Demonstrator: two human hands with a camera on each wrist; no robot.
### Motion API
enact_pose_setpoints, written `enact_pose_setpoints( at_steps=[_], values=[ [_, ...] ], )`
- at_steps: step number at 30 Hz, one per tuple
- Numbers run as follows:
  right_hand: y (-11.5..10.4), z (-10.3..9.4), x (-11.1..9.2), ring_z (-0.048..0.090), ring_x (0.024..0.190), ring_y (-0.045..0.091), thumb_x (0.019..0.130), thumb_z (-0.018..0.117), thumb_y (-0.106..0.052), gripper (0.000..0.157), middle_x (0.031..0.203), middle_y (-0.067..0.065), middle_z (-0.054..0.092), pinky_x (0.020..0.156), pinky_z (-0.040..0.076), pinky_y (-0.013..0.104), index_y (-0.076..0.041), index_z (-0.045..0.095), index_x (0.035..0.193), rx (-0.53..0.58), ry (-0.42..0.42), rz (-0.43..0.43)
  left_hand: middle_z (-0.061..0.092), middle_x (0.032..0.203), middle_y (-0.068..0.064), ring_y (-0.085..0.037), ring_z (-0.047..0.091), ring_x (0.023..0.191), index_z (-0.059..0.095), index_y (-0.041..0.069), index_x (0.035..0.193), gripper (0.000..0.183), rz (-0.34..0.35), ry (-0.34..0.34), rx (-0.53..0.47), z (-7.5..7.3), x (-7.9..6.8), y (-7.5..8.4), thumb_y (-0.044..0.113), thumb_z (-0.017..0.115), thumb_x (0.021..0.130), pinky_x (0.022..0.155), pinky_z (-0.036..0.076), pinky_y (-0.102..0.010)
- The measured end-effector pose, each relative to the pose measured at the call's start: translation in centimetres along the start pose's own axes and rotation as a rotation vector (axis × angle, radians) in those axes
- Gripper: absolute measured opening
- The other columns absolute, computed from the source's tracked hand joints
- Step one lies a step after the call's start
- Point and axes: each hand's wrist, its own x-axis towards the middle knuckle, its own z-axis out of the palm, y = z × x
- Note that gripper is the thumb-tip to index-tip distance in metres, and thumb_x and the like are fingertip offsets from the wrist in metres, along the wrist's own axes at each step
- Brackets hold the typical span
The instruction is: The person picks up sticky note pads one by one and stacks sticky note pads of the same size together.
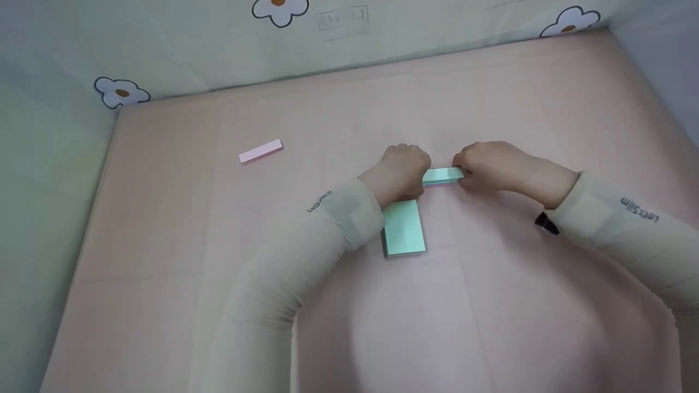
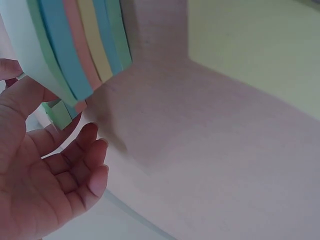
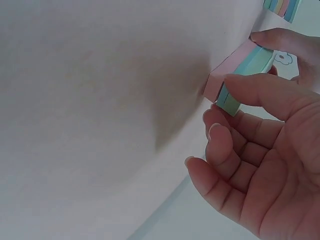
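My left hand (image 1: 401,172) and right hand (image 1: 494,166) pinch opposite ends of a small stack of sticky note strips (image 1: 443,174). Green lies on top of this stack, with blue and pink layers below, as the right wrist view also shows along its side (image 3: 232,80). Thumb and fingers grip each end; the other fingers of the right hand curl loosely beneath. Close by the left wrist lies a thicker sticky note stack (image 1: 404,229), green on top. Its edge in the left wrist view (image 2: 85,45) has green, blue, pink and yellow bands.
A single pink strip pad (image 1: 261,152) lies apart on the left of the pinkish table surface (image 1: 164,229). Pale fabric walls with flower prints (image 1: 281,11) stand along the back and sides. Both forearms wear light sleeves (image 1: 617,218).
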Motion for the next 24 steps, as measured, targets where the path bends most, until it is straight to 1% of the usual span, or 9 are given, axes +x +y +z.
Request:
enact_pose_setpoints(
  at_steps=[8,14,18,24],
  values=[
    [-0.11,0.09,0.1,0.035,0.058,0.018,0.074,0.058,0.002,0.009,0.061,0.003,0.042,0.053,0.031,0.028,-0.004,0.054,0.069,-0.022,0.008,-0.005,0.063,0.095,-0.005,-0.017,0.048,0.076,0.062,0.01,0.105,0.023,-0.003,0.016,0.017,0.02,-0.16,-0.19,0.018,0.056,0.084,0.077,0.049,-0.03],
    [-0.16,0.23,0.25,0.034,0.057,0.017,0.073,0.057,0.003,0.011,0.06,0.003,0.04,0.052,0.029,0.028,-0.005,0.051,0.067,-0.028,0.005,-0.001,0.064,0.094,-0.004,-0.016,0.047,0.073,0.063,0.01,0.102,0.021,-0.016,0.018,0.001,0.18,-0.16,-0.32,0.017,0.056,0.083,0.076,0.049,-0.031],
    [-0.18,0.34,0.35,0.036,0.058,0.018,0.073,0.058,0.002,0.01,0.061,0.003,0.042,0.052,0.031,0.029,-0.004,0.052,0.067,-0.039,0.005,-0.004,0.065,0.095,-0.004,-0.016,0.048,0.072,0.063,0.01,0.104,0.022,-0.021,0.02,-0.01,0.2,-0.19,-0.28,0.015,0.056,0.083,0.074,0.05,-0.029],
    [-0.18,0.31,0.32,0.035,0.059,0.018,0.072,0.057,0.002,0.011,0.061,0.003,0.043,0.054,0.033,0.031,-0.005,0.052,0.066,-0.025,-0.008,0.009,0.064,0.092,-0.004,-0.014,0.046,0.07,0.062,0.009,0.103,0.021,-0.001,0.035,0.004,0.26,-0.24,-0.33,0.012,0.055,0.084,0.073,0.049,-0.027]
  ],
)
